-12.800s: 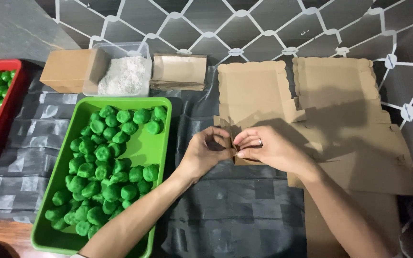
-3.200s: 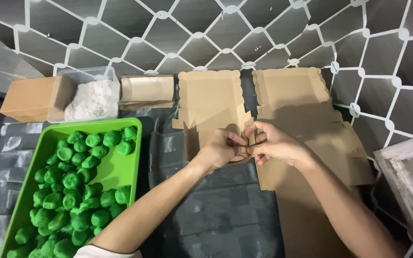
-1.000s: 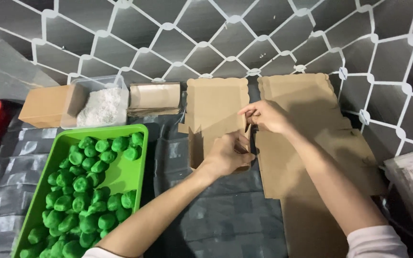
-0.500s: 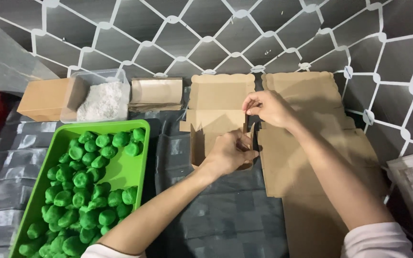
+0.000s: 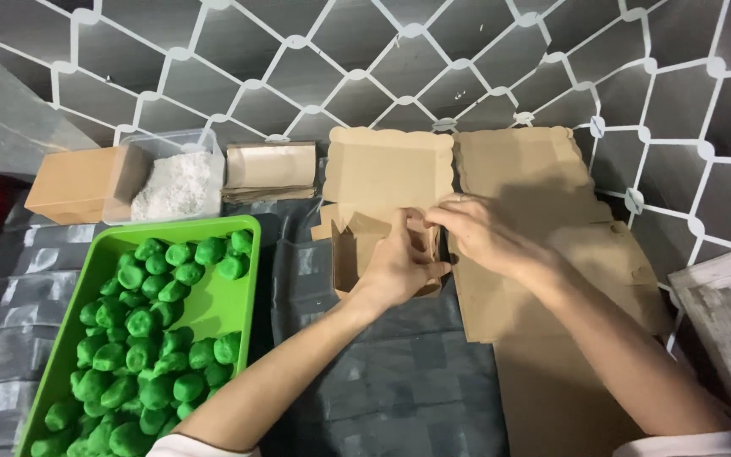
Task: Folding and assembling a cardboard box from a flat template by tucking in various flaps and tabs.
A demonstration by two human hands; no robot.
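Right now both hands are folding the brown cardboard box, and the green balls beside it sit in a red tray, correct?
Not quite. In the head view both hands, left hand and right hand, do work the cardboard box, but the green balls lie in a green tray, not a red one.

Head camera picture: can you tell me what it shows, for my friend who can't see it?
Two bare hands, the left hand and right hand, fold a small brown cardboard box on a dark cloth. To the left sits a green tray of round green balls; flat cardboard sheets lie to the right.
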